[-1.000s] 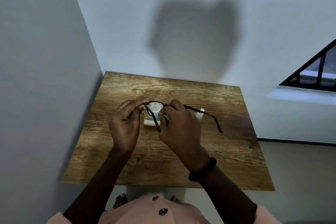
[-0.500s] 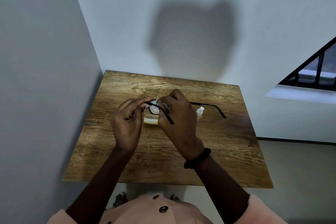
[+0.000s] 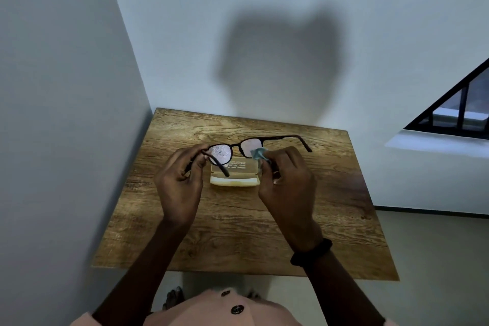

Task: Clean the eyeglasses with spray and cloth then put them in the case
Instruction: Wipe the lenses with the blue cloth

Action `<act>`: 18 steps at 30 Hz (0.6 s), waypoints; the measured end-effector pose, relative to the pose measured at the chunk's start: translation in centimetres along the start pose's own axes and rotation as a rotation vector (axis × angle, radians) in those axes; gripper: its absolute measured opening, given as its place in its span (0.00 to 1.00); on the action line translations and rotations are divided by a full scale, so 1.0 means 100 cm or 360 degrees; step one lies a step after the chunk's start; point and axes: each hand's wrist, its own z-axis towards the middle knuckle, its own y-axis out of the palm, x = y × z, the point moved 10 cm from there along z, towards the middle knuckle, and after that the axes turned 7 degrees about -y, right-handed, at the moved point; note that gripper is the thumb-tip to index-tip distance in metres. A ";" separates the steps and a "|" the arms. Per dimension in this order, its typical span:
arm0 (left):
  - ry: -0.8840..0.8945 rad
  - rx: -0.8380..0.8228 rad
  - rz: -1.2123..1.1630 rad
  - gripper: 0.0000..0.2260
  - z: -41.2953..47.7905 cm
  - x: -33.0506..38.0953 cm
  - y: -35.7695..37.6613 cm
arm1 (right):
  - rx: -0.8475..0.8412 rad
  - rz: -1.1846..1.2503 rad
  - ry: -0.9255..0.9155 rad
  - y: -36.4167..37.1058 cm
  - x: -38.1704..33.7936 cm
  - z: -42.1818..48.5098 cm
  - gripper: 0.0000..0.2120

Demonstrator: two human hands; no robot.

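Wood-grain desk (image 3: 238, 233), far centre: your left hand (image 3: 180, 185) pinches the eyeglasses (image 3: 238, 147) level, long axis edge to edge; right fingers (image 3: 267, 164) press the cloth (image 3: 258, 153) against the nearer, right lens

Left hand (image 3: 180, 182) pinching, right hand (image 3: 287, 180) pinching, both raised

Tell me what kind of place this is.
Probably a plain room indoors, in a corner: a small wooden table stands against bare pale walls, with a barred window at the right. Whether home or workplace is unclear.
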 end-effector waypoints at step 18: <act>0.0078 -0.0042 0.0000 0.09 -0.001 0.027 0.010 | -0.0079 -0.0036 -0.0014 0.021 0.001 0.015 0.14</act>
